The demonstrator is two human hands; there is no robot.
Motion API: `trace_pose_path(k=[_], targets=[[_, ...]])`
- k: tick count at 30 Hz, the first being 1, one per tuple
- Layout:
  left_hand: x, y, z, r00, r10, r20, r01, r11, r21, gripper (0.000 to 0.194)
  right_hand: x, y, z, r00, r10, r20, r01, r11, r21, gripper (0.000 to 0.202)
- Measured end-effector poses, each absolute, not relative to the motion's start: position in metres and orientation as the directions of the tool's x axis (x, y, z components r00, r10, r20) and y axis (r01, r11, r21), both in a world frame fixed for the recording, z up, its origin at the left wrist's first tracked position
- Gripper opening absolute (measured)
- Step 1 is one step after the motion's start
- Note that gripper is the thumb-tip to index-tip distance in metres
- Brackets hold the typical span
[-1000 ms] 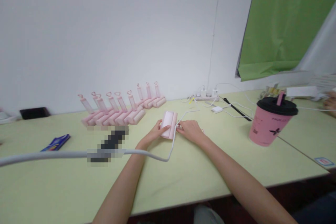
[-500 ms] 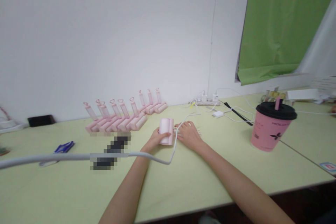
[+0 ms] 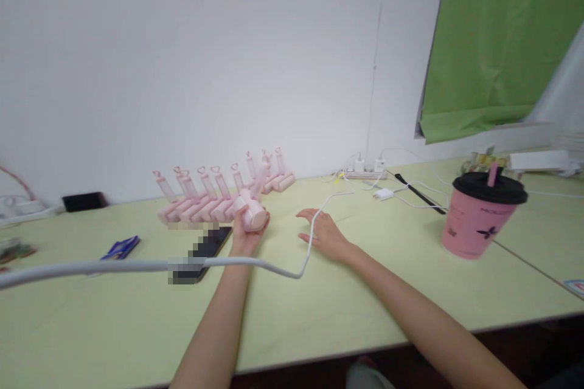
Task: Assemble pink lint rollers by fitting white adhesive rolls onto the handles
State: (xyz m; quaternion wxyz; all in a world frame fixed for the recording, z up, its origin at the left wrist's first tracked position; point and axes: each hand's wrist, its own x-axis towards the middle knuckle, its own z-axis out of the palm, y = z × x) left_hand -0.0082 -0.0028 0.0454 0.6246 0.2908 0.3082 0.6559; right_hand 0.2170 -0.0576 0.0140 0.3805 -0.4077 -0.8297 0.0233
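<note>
My left hand is closed around the body of a pink lint roller, whose translucent handle points up and away from me. The held roller is raised at the right end of a row of similar pink lint rollers, which lie with their handles standing up and small loops at the tips. My right hand is apart from it, over the table to the right, fingers stretched out and holding nothing.
A white cable crosses the view in front of my forearms. On the pale green table are a dark phone, a blue packet, a pink cup, a power strip and a charger.
My left hand has moved left with the roller, turning it so the handle points up. My right hand has come off the handle and its fingers have opened.
</note>
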Motion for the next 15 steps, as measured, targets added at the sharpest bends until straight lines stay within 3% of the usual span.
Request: trace_pose_path(k=[5,10,15], targets=[[0.038,-0.021,0.036,0.220,0.975,-0.034,-0.454,0.133,0.881,0.035,0.216,-0.044,0.001,-0.288,0.741,0.607,0.449,0.664,-0.597,0.066],[0.051,-0.024,0.026,0.361,0.930,-0.065,-0.348,0.199,0.916,0.043,0.212,-0.041,-0.001,-0.285,0.729,0.623,0.384,0.682,-0.622,0.065],[0.047,-0.022,0.026,0.393,0.915,-0.090,-0.235,0.195,0.952,0.050,0.212,-0.040,-0.002,-0.268,0.769,0.581,0.328,0.640,-0.695,0.070]])
